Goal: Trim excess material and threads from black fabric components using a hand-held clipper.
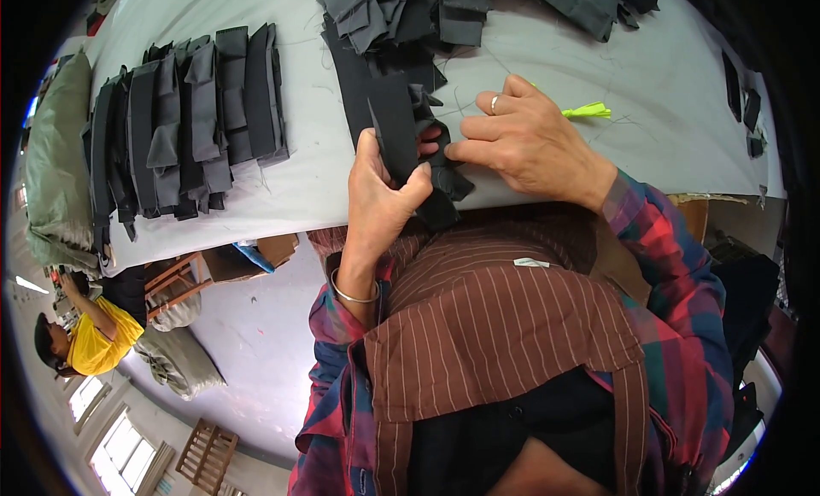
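My left hand (382,193) is closed round a dark grey fabric strip (393,125), thumb on the near side and fingertips showing through its folds. The strip is held over the table's near edge, its lower end bunched and folded. At the right side of that bunch, my right hand (534,142) has its thumb and index finger pinched against the cloth; the other fingers are curled. Bright yellow-green strands (588,111) show just behind the right hand, and whether that hand touches them I cannot tell. More dark fabric pieces (410,18) lie piled just beyond the left hand.
A row of stacked dark strips (184,125) lies on the white table (312,167) to the left. Another dark heap (589,5) sits at the far right. Loose threads are scattered about. A full sack (55,163) stands past the left edge; a person in yellow (102,338) is farther off.
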A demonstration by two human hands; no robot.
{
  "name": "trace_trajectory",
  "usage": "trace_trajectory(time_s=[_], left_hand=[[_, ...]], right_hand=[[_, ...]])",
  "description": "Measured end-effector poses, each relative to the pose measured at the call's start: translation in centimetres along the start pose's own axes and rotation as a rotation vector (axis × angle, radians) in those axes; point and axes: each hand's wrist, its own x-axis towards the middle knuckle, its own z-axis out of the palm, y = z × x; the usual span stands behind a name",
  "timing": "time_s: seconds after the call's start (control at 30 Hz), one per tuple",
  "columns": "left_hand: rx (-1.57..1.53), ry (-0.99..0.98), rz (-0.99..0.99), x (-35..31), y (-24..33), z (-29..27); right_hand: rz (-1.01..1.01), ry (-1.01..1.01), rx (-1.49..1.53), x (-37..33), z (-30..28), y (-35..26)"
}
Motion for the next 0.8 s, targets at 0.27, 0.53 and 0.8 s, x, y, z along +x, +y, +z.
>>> trace_trajectory(time_s=[0.27, 0.53, 0.8], left_hand=[[-0.114, 0.081, 0.012, -0.4, -0.2, 0.1], [-0.138, 0.154, 0.039, -1.0, 0.0, -1.0], [-0.093, 0.12, -0.023, -1.3, 0.3, -1.2]], right_hand=[[-0.028, -0.033, 0.046, 0.3, -0.1, 0.1], [0.24, 0.068, 0.219, -0.3, -0.1, -1.4], [0.269, 0.125, 0.247, -0.6, 0.1, -2.3]])
